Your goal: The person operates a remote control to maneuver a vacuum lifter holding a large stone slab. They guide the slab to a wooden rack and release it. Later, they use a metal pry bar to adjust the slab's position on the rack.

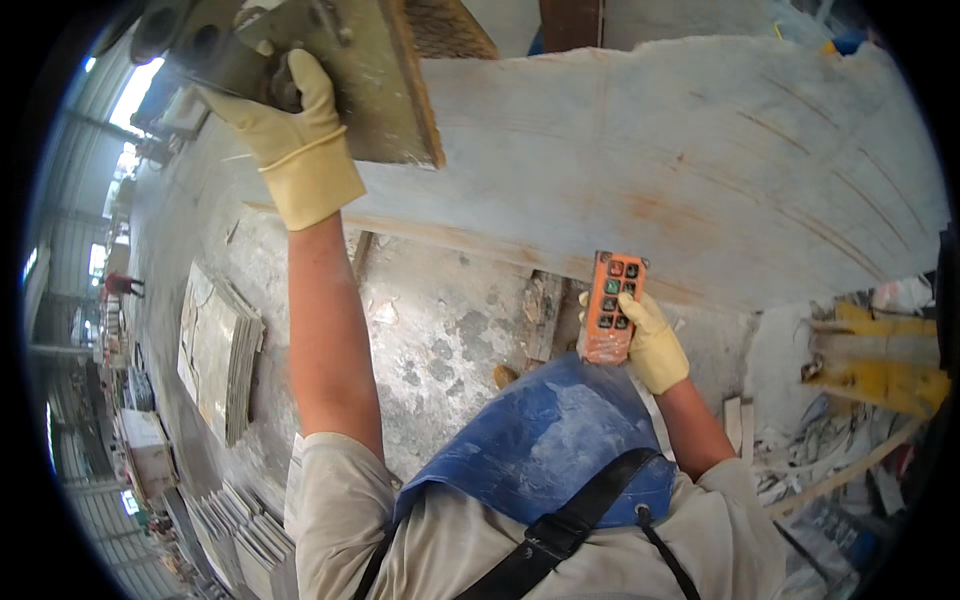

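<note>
At the upper left, my left hand, in a pale yellow rubber glove, grips a dark knob-like part on a heavy olive metal lifting clamp. Its thumb points up and the other fingers are partly hidden against the metal. The clamp has bolts, round holes and a worn yellowish edge, and hangs over the left end of a large grey stone slab. My right hand, gloved alike, is closed around an orange remote control with two rows of dark buttons, held upright in front of my blue apron.
Thin stone slabs lie stacked on the floor at left, with more tiles below. Yellow metal beams and broken stone scraps crowd the right. A wooden block sits under the slab's near edge. A person in red stands far left.
</note>
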`<action>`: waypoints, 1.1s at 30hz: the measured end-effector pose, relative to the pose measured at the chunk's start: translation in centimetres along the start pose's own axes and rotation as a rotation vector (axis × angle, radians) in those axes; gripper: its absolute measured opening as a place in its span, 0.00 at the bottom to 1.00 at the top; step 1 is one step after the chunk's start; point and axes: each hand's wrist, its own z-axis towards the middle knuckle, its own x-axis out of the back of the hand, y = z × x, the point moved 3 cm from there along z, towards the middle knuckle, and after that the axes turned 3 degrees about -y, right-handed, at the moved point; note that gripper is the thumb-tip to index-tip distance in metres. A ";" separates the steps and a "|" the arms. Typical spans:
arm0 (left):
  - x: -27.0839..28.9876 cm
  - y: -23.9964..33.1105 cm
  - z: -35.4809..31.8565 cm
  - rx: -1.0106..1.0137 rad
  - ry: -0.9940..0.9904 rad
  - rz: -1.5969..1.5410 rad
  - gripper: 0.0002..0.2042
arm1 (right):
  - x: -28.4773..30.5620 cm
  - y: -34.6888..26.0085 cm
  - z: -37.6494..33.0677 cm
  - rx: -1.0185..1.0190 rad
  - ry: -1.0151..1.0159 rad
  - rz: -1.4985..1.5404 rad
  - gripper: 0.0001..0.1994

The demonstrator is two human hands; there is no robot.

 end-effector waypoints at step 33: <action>5.4 -6.7 -0.1 0.067 -0.017 -0.046 0.40 | -13.8 -33.4 8.4 0.600 0.284 -1.122 0.30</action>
